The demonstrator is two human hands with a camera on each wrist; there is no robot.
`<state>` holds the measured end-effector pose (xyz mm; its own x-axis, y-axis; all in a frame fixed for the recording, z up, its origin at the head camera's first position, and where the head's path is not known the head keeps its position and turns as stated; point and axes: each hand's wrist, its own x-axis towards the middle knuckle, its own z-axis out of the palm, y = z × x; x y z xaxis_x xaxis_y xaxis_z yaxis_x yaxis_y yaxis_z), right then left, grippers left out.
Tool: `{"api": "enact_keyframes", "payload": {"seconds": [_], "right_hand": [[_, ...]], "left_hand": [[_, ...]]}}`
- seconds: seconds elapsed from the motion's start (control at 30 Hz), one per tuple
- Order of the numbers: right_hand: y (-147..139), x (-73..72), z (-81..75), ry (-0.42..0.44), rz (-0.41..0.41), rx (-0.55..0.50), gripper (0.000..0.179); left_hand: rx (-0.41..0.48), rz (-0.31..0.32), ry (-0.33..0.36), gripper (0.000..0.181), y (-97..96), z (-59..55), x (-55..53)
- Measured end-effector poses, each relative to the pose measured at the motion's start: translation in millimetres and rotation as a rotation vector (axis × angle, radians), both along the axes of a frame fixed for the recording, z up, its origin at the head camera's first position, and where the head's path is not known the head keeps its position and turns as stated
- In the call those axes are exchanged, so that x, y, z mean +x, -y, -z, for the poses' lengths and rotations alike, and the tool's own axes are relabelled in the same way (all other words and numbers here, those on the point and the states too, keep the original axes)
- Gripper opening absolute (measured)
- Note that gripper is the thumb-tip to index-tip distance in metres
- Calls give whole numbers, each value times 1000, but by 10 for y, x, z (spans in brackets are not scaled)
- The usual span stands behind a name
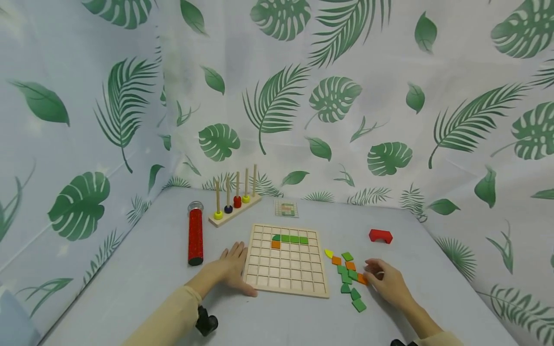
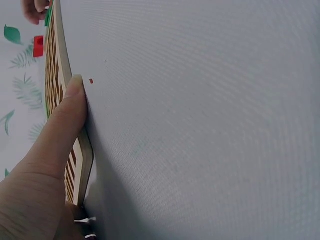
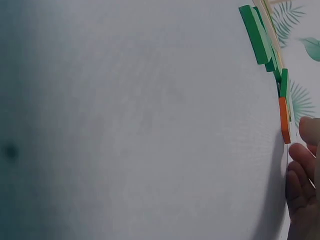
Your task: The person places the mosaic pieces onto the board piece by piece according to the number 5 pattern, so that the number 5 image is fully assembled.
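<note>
A square wooden grid board (image 1: pixel 285 289) lies flat on the table. In its upper rows sit several green tiles (image 1: pixel 294 239) in a line, with an orange tile (image 1: pixel 275 245) under the left end. My left hand (image 1: pixel 229 269) rests at the board's left side, fingers spread along it and thumb by the near left corner. Right of the board is a loose group of green, orange and yellow tiles (image 1: pixel 346 278). My right hand (image 1: pixel 388 283) is beside this group, fingers loosely bent, fingertips right by a loose orange tile (image 3: pixel 284 120) that lies on the table.
Behind the board lies a small pattern card (image 1: pixel 286 208). A peg stand (image 1: pixel 235 210) with coloured beads is at the back left, near a red glittery tube (image 1: pixel 195 235). A red arch block (image 1: pixel 381 235) lies at the right. Leaf-print cloth (image 1: pixel 277 105) hangs around the table.
</note>
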<state>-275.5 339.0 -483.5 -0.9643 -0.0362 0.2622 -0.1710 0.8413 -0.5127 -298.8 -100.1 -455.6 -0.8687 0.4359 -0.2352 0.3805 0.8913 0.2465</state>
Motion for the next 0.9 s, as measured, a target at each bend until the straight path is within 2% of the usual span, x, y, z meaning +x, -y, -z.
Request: {"api": "enact_keyframes", "payload": {"seconds": [0.2,0.5,0.7,0.9], "right_hand": [[13,60,-24,83,0,-2,35],[25,73,-78,84,-23,25,32],[-39,34,-161,11,-42,5,30],[8,-75,-184,-57,-55,-4,29]], "left_hand": [[8,0,8,125,9,19,-11],[11,-3,6,125,4,22,-7],[21,-2,3,126,-10,36,-18],[16,-2,-8,126,27,68,-45]]}}
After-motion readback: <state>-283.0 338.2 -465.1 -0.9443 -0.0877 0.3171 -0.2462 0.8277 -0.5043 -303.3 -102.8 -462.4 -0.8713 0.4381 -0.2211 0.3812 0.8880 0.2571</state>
